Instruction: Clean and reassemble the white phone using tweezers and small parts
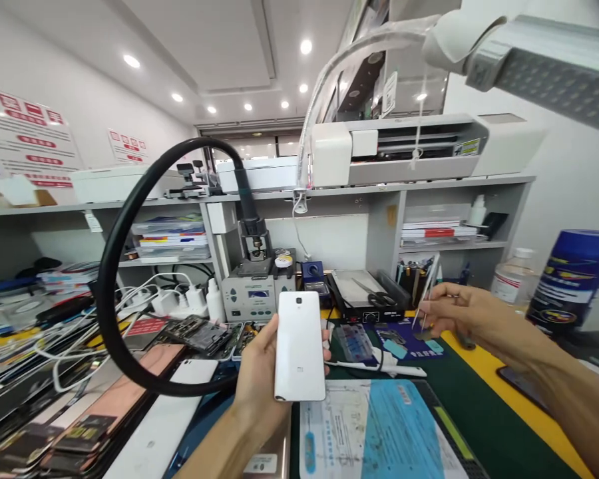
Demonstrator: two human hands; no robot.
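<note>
A white smartphone (300,346), its back with camera and logo facing me, is held upright in my left hand (262,362). The fingers wrap behind it and show at its right edge. To the right, my right hand (452,309) pinches a pair of tweezers (432,276), tips pointing down over a purple mat (404,340) with small parts on it. Below the phone lies a blue and white work pad (379,426), stained and printed. A white pen-like tool with a cable (389,368) rests just beyond the pad.
A black hose (110,299) loops from the hot-air station (252,296) around my left side. Phones and loose boards (199,332) pile up at left. Scissors (377,296) lie on a black heating plate (349,313). A blue-capped can (574,283) stands far right, beside a bottle (514,276).
</note>
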